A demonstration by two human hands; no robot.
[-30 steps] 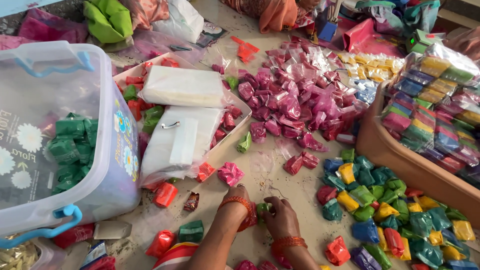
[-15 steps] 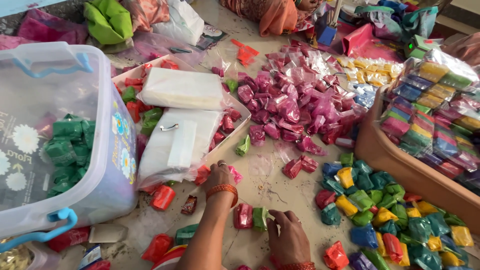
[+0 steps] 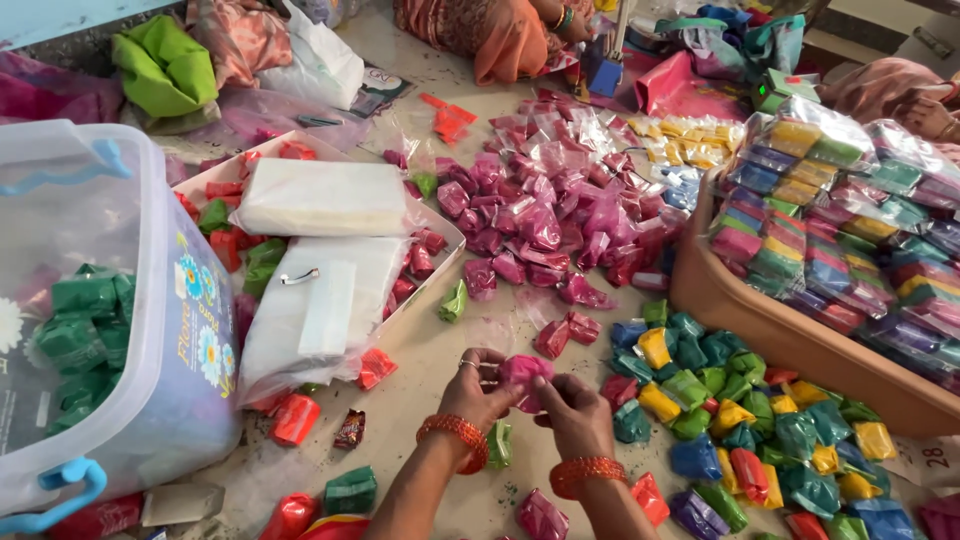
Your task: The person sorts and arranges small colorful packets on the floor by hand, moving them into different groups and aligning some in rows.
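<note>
Lying underneath everything: a pale, dusty floor [image 3: 440, 345], smeared with faint colour powder and crowded with small packets; no walls showing, only heaps of cloth and bags along the 12 o'clock edge.

Being pinched at the middle, slightly toward 6 o'clock: one pink packet [image 3: 524, 378], small, crinkled, glossy clear plastic filled with magenta powder. Left hand [image 3: 470, 390] curling its fingers [image 3: 483, 362] around the packet's 9 o'clock side, a ring showing on one finger; right hand [image 3: 574, 408] closing fingertips on its 3 o'clock side. Both hands partly closed, gripping the same packet between them, just above the floor. One orange bangle on each wrist, two in all.

Spreading at 12 to 1 o'clock: a heap of pink packets [image 3: 560, 215], too many for counting. Piling at 3 to 5 o'clock: mixed packets [image 3: 740, 420] in green, blue, yellow and red, likewise beyond counting. Standing at 3 o'clock: one brown tray [image 3: 790, 335] holding banded multicolour packs. Sitting at 9 o'clock: one translucent plastic tub [image 3: 175, 330] with blue handles, green packets inside. Resting at 10 o'clock: one shallow box [image 3: 440, 235] carrying two white bundles [image 3: 325, 197] among red and green packets.
</note>
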